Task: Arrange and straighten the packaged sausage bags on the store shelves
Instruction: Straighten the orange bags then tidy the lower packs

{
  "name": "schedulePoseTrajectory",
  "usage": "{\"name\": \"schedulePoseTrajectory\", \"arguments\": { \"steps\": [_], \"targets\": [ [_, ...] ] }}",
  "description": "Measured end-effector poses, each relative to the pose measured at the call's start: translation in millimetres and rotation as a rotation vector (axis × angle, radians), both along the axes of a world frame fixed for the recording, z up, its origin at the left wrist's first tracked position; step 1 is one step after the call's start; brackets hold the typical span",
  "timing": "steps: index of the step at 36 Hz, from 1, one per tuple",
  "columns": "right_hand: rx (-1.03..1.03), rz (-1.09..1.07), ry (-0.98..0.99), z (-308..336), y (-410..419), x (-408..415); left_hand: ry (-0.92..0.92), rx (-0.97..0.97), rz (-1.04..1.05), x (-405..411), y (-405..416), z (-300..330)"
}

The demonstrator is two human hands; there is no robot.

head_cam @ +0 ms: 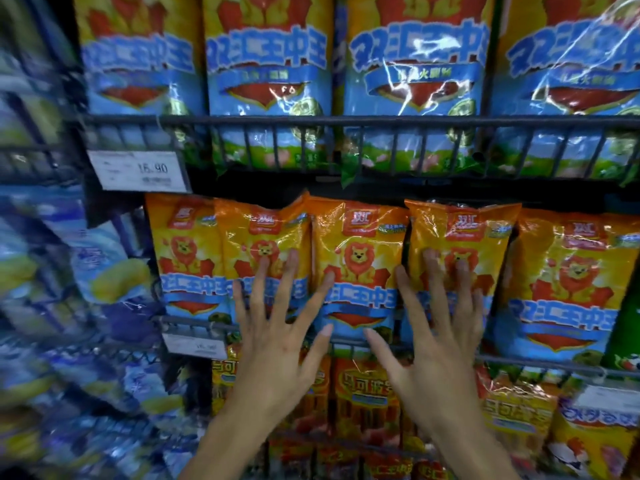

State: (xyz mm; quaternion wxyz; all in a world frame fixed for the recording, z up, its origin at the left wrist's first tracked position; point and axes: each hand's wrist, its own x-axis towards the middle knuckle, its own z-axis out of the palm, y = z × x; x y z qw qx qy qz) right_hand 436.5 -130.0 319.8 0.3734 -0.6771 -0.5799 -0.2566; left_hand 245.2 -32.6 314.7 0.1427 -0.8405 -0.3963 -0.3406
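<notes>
I have both hands up at the middle shelf point(346, 341), where the orange sausage bags stand upright in a row behind the wire front rail. My left hand point(277, 334) is spread wide with straight fingers point(292, 268) and holds nothing; the fingertips lie flat on the second bag from the shelf's left end point(263, 251), and the thumb reaches toward the bag beside it. My right hand point(436, 334) is also open and flat, its fingers pressing the front of the fourth bag point(460, 237), which leans a little, with its top corner lifted against the neighbour. Between my two hands stands the middle bag point(356, 258), its long axis vertical, near the thumbs of both hands but gripped by neither. I judge this is the relation that matters: the bags lie directly in front of the fingers, deeper into the shelf, so the next move is a push backward and a small turning to make the tilted one upright. The right hand is nearer to that leaning bag. Above, another shelf point(311, 121) carries larger bags point(266, 64) of the same brand.
</notes>
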Motion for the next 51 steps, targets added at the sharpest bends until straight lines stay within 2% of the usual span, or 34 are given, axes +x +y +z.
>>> {"name": "schedulePoseTrajectory", "arguments": {
  "steps": [4, 7, 10, 14, 18, 23, 30, 34, 43, 51],
  "targets": [
    [-0.007, 0.01, -0.007, 2, 2, -2, -0.026, 0.006, -0.009, 3, -2, 3],
    [0.043, 0.068, 0.064, 9, 1, -6, -0.15, 0.011, -0.104, -5, 1, 9],
    [0.091, 0.171, 0.021, 19, 4, -15, -0.23, 0.044, -0.113, -20, 18, 22],
    [0.071, 0.332, -0.039, 32, 19, -39, -0.186, 0.095, -0.072, -34, 44, 42],
    [0.016, 0.363, -0.095, 51, 45, -66, -0.154, 0.136, -0.09, -41, 59, 56],
    [-0.09, 0.229, -0.191, 68, 72, -79, -0.17, 0.145, -0.11, -54, 74, 64],
    [-0.087, 0.068, -0.189, 75, 86, -80, -0.137, 0.159, -0.135, -68, 86, 67],
    [-0.049, 0.068, -0.178, 72, 86, -80, -0.181, 0.113, -0.127, -82, 93, 71],
    [0.035, 0.03, -0.235, 34, 59, -48, -0.137, 0.178, -0.186, -111, 105, 47],
    [0.027, -0.03, -0.139, 24, 50, -52, -0.072, 0.112, -0.243, -112, 100, 44]
  ]
}}
